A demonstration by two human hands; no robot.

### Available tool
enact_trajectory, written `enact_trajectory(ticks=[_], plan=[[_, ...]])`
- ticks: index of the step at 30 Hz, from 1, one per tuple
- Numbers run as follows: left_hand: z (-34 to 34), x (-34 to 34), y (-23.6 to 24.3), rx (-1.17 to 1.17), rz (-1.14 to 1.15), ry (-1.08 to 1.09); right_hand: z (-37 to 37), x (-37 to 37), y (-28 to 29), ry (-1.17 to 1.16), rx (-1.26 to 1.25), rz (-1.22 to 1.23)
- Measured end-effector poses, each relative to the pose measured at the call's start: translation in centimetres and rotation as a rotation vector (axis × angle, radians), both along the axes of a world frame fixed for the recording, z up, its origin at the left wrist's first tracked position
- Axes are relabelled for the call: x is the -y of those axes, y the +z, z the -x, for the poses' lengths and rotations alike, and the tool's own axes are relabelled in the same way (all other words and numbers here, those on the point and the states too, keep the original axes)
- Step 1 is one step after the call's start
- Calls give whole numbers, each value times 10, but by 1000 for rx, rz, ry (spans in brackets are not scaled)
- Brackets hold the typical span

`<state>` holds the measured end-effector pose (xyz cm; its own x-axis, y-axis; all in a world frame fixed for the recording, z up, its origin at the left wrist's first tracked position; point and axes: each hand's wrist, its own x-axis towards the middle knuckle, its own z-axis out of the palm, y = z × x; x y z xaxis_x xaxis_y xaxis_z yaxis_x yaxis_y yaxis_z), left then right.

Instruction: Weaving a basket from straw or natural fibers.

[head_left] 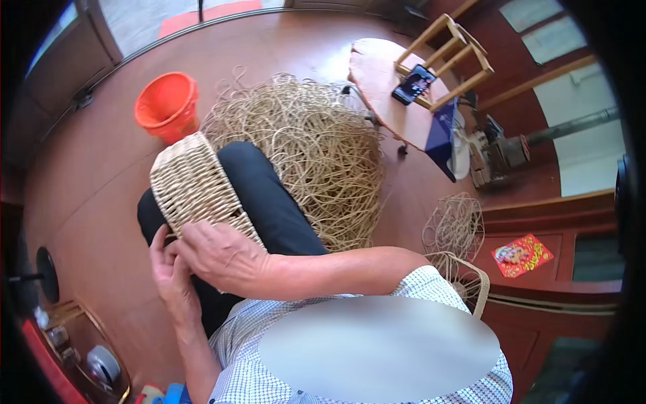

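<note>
Hands (pixel 202 259) on woven basket (pixel 195 185); red packet (pixel 521 254)

Tan woven basket (pixel 193 188) (checked weave), orange bucket (pixel 167 104), black trousers (pixel 269 202).

We are in a home basket-weaving workroom: a big heap of loose rattan strands (pixel 303 141) covers the red-brown wooden floor (pixel 101 175), a wooden stool (pixel 447 57) stands far right, and wooden cabinets (pixel 552 269) line the right wall.

I see reddish wooden floor (pixel 101 202) carrying an orange bucket (pixel 167 104) upper left, a big rattan strand pile (pixel 309 145) at centre, a smaller rattan coil (pixel 454 225) right of centre.
</note>
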<state>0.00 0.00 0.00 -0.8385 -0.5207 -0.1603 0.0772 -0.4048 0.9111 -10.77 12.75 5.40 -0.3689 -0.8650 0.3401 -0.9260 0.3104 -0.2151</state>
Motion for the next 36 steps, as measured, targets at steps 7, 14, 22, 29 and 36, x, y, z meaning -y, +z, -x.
enact_trajectory(ticks=[7,14,22,29,36], plan=[[-6,-26,7,65,504,201,-7,-9,2,170,38,287],[4,-32,22,88,341,169,16,-28,9,-51,485,335],[5,-13,18,61,-22,15,23,-47,-1,-80,638,322],[3,-13,24,146,166,53,15,-41,0,-53,632,332],[9,-16,30,155,127,122,17,-41,-1,-59,618,302]])
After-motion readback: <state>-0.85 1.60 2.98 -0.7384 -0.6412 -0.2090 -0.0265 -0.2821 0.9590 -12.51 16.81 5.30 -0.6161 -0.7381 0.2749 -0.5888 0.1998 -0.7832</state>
